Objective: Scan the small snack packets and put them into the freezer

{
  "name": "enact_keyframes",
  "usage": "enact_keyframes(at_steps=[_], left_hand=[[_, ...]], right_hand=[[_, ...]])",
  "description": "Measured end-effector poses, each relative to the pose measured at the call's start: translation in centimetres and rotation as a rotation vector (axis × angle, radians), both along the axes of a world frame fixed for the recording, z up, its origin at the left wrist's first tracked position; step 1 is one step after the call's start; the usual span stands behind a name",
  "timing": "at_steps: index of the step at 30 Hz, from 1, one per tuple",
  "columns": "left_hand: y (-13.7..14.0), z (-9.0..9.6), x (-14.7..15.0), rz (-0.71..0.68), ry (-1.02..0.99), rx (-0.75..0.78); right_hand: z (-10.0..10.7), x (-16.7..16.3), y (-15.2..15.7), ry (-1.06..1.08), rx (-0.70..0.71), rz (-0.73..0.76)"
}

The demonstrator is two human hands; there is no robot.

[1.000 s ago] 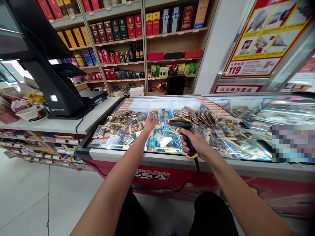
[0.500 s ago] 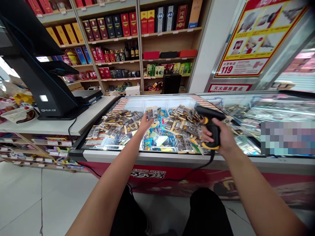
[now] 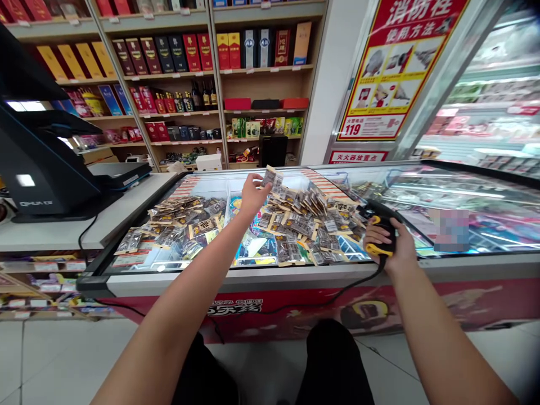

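Packet [image 3: 269, 176]: pinched in the left hand [image 3: 252, 197], at the far edge of the right pile [image 3: 301, 222] on the freezer [image 3: 295, 274]. Right hand [image 3: 404, 247]: wrapped around the scanner [image 3: 388, 228]. Work appears partway; the left pile [image 3: 177, 212] apparently remains.

Two bare arms and plain black pants.
The left arm [image 3: 185, 298] and the right arm [image 3: 439, 320] are bare as far up as they show, and both look long and smooth, fat lower down and thin at the wrists. The left hand [image 3: 252, 198] and the right hand [image 3: 402, 248] are bare too. Soft-looking black cloth pants [image 3: 333, 365] cover both legs, round at the knees, and they are so dark that folds and seams are hard to see.
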State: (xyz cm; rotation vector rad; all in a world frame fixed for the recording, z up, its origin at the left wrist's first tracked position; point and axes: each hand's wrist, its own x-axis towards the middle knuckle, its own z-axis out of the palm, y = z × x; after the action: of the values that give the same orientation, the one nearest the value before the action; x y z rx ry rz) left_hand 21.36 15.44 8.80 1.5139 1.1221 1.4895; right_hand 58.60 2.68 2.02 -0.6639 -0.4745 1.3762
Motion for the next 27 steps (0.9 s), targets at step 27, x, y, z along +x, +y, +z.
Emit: enact_keyframes(at_steps=[27], left_hand=[[-4.4,-1.2,-6.5,0.387,1.208,0.07]], right_hand=[[-2.4,2.8,1.1,0.236,0.051,0.204]])
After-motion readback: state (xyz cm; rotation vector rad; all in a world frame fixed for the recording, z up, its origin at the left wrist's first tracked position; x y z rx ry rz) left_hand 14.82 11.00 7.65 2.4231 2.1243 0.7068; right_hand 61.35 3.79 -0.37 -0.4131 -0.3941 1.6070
